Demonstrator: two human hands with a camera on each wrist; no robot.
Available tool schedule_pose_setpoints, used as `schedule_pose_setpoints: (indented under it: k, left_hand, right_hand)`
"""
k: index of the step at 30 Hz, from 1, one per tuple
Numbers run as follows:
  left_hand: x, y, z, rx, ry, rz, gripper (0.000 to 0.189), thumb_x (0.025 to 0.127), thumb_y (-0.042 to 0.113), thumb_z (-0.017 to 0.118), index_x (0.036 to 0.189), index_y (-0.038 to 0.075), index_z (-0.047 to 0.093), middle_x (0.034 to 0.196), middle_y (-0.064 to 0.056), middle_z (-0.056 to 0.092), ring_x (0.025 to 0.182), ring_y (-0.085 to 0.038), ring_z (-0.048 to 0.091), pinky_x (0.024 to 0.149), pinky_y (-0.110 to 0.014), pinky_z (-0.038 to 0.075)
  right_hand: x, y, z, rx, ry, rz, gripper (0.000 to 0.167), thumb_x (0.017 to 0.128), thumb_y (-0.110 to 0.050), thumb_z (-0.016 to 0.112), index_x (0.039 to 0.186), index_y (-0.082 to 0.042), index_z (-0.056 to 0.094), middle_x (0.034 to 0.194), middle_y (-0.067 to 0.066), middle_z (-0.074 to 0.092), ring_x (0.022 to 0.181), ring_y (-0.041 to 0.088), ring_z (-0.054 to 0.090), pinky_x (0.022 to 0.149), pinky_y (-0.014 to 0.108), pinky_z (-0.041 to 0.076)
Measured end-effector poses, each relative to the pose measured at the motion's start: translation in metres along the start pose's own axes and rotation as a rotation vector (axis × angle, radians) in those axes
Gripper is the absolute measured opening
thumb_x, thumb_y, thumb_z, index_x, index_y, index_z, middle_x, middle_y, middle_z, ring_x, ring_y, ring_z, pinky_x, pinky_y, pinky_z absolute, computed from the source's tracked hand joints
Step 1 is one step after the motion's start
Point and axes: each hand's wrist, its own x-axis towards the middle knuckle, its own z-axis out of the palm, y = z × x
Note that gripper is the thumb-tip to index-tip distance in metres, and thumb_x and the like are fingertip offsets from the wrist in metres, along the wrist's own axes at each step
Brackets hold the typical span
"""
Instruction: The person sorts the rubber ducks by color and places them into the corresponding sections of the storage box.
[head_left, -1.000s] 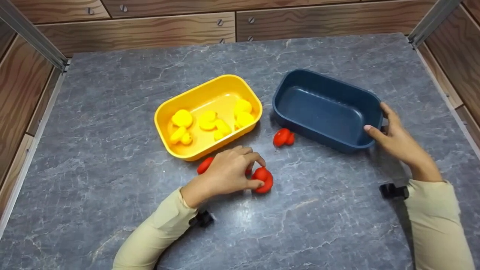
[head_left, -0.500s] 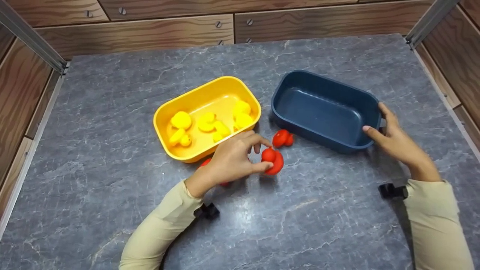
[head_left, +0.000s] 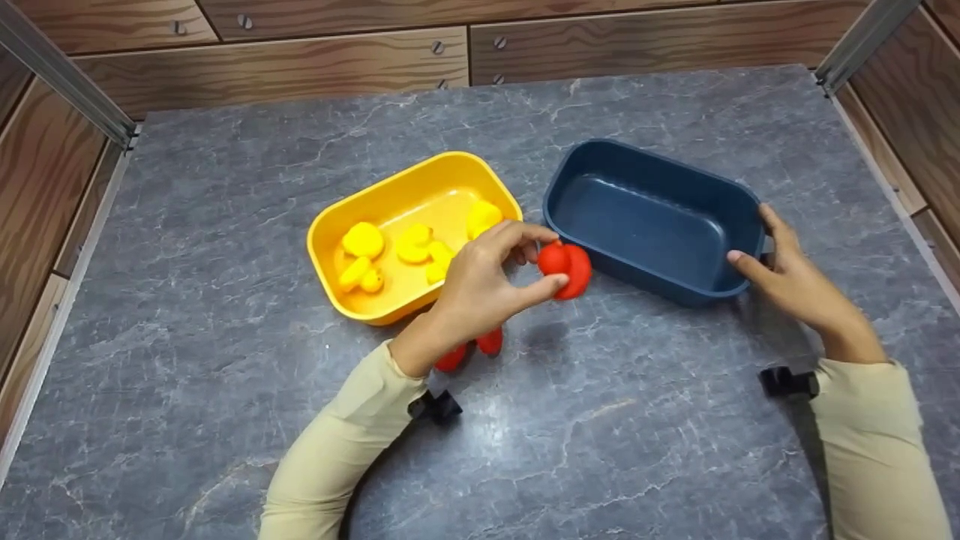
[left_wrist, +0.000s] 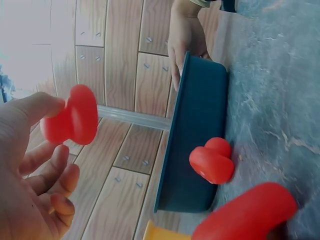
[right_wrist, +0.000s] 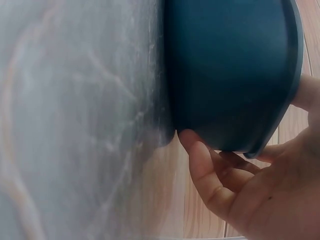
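Thumb and index finger of my left hand (head_left: 487, 281) pinch a small red toy duck (head_left: 577, 271), raised above the table near the blue bin's front left corner. In the left wrist view the held duck hangs clear of everything, with the other fingers curled loosely below. My right hand (head_left: 806, 289) grips the right end of the dark blue bin (head_left: 637, 217), thumb over the rim and fingers outside. Another red duck (left_wrist: 212, 161) lies beside that bin, hidden in the head view. More red toys (head_left: 490, 341) lie under my left wrist, partly covered.
Left of the blue bin stands a yellow bin (head_left: 409, 184) holding several yellow toy ducks (head_left: 364, 240). My left hand covers part of its front right corner. Wood-patterned panels (head_left: 300, 67) border the grey marbled table (head_left: 225, 225) at the back and sides.
My left hand has lifted the red duck off the table and carried it right and away from me, toward the blue bin. My right hand and both bins stay in place.
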Motion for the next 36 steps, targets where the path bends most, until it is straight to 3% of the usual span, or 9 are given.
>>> schedule_pose_setpoints:
  k: [3, 6, 8, 11, 15, 22, 26, 30, 36]
  left_hand:
    - [0.005, 0.002, 0.002, -0.027, 0.044, 0.004, 0.037, 0.079, 0.024, 0.079, 0.110, 0.009, 0.067, 0.090, -0.005, 0.064, 0.082, -0.015, 0.057, 0.074, -0.024, 0.049]
    - [0.010, 0.004, 0.005, -0.042, 0.079, 0.007, 0.036, 0.079, 0.023, 0.079, 0.110, 0.008, 0.067, 0.089, -0.005, 0.064, 0.082, -0.017, 0.056, 0.073, -0.022, 0.046]
    - [0.014, 0.005, 0.008, -0.053, 0.095, 0.007, 0.036, 0.080, 0.023, 0.079, 0.111, 0.008, 0.066, 0.088, -0.005, 0.064, 0.082, -0.017, 0.057, 0.073, -0.021, 0.046]
    - [0.022, 0.006, 0.014, -0.070, 0.119, 0.008, 0.037, 0.080, 0.022, 0.079, 0.111, 0.007, 0.066, 0.089, -0.005, 0.064, 0.083, -0.017, 0.057, 0.074, -0.019, 0.046]
    - [0.034, 0.012, 0.021, -0.053, 0.166, 0.025, 0.038, 0.080, 0.025, 0.079, 0.111, 0.008, 0.067, 0.091, -0.004, 0.065, 0.084, -0.013, 0.056, 0.075, -0.018, 0.046]
    - [0.054, 0.019, 0.035, -0.028, 0.236, 0.022, 0.038, 0.080, 0.030, 0.079, 0.112, 0.011, 0.067, 0.088, -0.002, 0.064, 0.086, -0.011, 0.053, 0.076, -0.020, 0.044]
    - [0.062, 0.015, 0.043, -0.102, 0.274, -0.028, 0.039, 0.080, 0.028, 0.079, 0.113, 0.011, 0.067, 0.086, -0.001, 0.062, 0.084, -0.008, 0.050, 0.074, -0.019, 0.042]
    - [0.069, 0.010, 0.050, -0.144, 0.294, -0.081, 0.038, 0.081, 0.026, 0.079, 0.114, 0.011, 0.067, 0.086, -0.001, 0.061, 0.084, -0.009, 0.049, 0.074, -0.019, 0.040]
    - [0.075, 0.004, 0.057, -0.156, 0.302, -0.128, 0.037, 0.080, 0.026, 0.079, 0.113, 0.012, 0.067, 0.084, -0.001, 0.061, 0.084, -0.013, 0.051, 0.073, -0.017, 0.037]
  right_hand:
    - [0.000, -0.001, 0.000, -0.001, 0.004, -0.004, 0.085, 0.101, -0.031, 0.046, 0.153, -0.011, -0.018, 0.156, 0.025, -0.021, 0.142, 0.049, -0.006, 0.114, 0.024, 0.019]
    - [0.001, -0.001, 0.000, -0.005, 0.011, -0.009, 0.085, 0.101, -0.031, 0.047, 0.153, -0.010, -0.017, 0.156, 0.026, -0.020, 0.142, 0.050, -0.003, 0.110, 0.017, 0.020]
    - [0.001, -0.001, 0.000, -0.002, 0.015, -0.010, 0.085, 0.101, -0.031, 0.047, 0.153, -0.010, -0.017, 0.156, 0.027, -0.020, 0.141, 0.050, -0.003, 0.115, 0.027, 0.018]
    - [0.001, -0.001, 0.000, -0.011, 0.015, -0.009, 0.085, 0.101, -0.032, 0.047, 0.153, -0.009, -0.017, 0.155, 0.028, -0.019, 0.140, 0.053, 0.003, 0.099, 0.005, 0.025]
    - [0.001, 0.000, 0.000, -0.003, 0.011, -0.015, 0.085, 0.101, -0.031, 0.047, 0.153, -0.008, -0.017, 0.155, 0.030, -0.018, 0.136, 0.057, 0.013, 0.084, -0.002, 0.028]
    - [0.001, 0.000, 0.000, 0.007, 0.013, -0.017, 0.084, 0.101, -0.031, 0.046, 0.153, -0.010, -0.017, 0.155, 0.028, -0.020, 0.140, 0.052, -0.002, 0.107, 0.010, 0.020]
    - [0.001, 0.002, -0.001, 0.004, 0.004, -0.018, 0.084, 0.102, -0.031, 0.046, 0.153, -0.010, -0.018, 0.155, 0.028, -0.021, 0.139, 0.052, 0.001, 0.085, -0.004, 0.024]
    - [0.000, 0.002, -0.001, -0.002, 0.002, -0.012, 0.085, 0.101, -0.032, 0.046, 0.153, -0.011, -0.018, 0.155, 0.028, -0.020, 0.139, 0.052, 0.000, 0.083, -0.005, 0.023]
    - [0.000, 0.000, 0.001, -0.001, 0.011, -0.009, 0.084, 0.101, -0.032, 0.046, 0.153, -0.011, -0.018, 0.155, 0.028, -0.020, 0.140, 0.052, -0.004, 0.117, 0.031, 0.015]
